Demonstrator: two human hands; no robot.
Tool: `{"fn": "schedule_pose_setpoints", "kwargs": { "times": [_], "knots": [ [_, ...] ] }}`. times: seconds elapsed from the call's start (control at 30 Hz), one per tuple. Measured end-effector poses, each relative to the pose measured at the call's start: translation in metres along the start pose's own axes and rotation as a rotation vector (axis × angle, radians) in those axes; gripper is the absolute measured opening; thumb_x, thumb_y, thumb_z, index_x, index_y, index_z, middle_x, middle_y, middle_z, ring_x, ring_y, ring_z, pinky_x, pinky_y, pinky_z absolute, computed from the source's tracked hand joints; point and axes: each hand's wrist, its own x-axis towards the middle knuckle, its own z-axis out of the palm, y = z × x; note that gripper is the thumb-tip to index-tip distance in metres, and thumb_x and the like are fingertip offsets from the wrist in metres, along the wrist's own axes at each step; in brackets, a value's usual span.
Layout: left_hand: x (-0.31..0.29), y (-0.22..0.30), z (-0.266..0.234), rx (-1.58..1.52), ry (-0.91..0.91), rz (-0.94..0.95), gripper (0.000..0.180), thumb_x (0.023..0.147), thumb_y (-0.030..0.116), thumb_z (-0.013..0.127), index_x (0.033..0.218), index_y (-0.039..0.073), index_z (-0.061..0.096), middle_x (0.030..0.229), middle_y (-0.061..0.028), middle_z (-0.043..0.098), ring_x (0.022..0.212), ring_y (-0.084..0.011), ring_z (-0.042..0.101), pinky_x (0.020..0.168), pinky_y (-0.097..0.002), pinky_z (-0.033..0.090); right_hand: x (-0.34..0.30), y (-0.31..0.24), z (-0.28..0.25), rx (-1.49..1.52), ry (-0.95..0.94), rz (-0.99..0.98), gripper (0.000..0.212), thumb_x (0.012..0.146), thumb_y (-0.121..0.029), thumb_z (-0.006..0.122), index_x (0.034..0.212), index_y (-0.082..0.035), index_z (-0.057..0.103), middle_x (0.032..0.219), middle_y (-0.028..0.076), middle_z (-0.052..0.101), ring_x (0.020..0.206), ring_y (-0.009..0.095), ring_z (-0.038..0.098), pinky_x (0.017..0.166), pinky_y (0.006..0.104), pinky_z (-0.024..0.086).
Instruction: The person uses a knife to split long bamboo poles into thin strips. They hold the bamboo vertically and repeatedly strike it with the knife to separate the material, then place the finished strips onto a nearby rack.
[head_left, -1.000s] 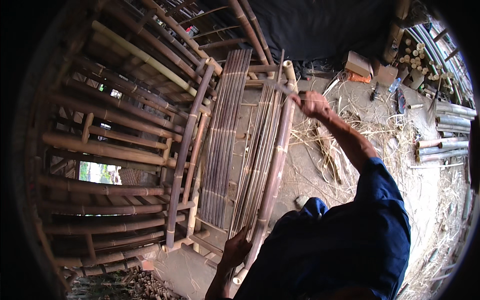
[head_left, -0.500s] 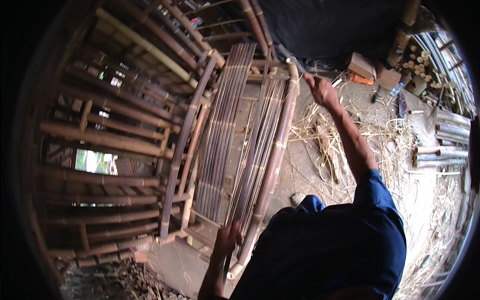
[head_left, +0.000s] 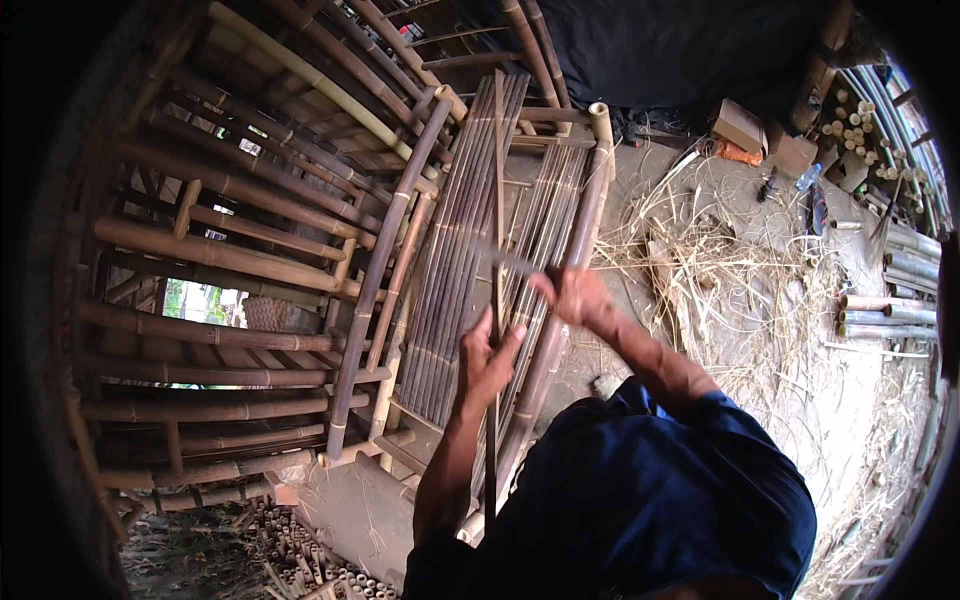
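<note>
Gripping thin bamboo strip [head_left: 497, 230], left hand [head_left: 487, 352] clamped near its lower part; right hand [head_left: 572, 295] just right, closed on knife [head_left: 508, 262], over slat panel [head_left: 455, 250].

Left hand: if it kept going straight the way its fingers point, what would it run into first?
The left hand grips a long bamboo strip, fingers pointing up along it. Going straight on, it would probably first meet the blade held crosswise by the right hand, though depth is unclear.
</note>
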Motion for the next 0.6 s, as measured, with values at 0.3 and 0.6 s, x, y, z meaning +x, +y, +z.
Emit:
{"fn": "schedule_pose_setpoints", "kwargs": {
  "times": [0.3, 0.6],
  "knots": [
    [-0.115, -0.033, -0.031, 0.182, -0.183, 0.209, 0.071, 0.09, 0.015, 0.064, 0.145, -0.012, 0.029, 0.076, -0.0029, 0.058, 0.066, -0.0039, 0.05, 0.057, -0.0231, 0.044, 0.112, 0.102, -0.131, -0.085, 0.317, 0.1, 0.082, 0.095, -0.072, 0.028, 0.066, -0.002, 0.059, 0.055, 0.021, 0.058, 0.049, 0.028, 0.06, 0.051, 0.0469, 0.05],
    [-0.174, -0.04, -0.068, 0.466, -0.175, -0.009, 0.071, 0.084, 0.016, 0.071, 0.146, 0.005, 0.039, 0.059, -0.0032, 0.051, 0.054, -0.0074, 0.046, 0.051, -0.0275, 0.042, 0.119, 0.118, -0.139, -0.135, 0.357, 0.072, 0.063, 0.098, -0.057, 0.043, 0.092, 0.001, 0.068, 0.078, 0.03, 0.063, 0.075, 0.044, 0.064, 0.063, 0.0494, 0.049]
  ]
}}
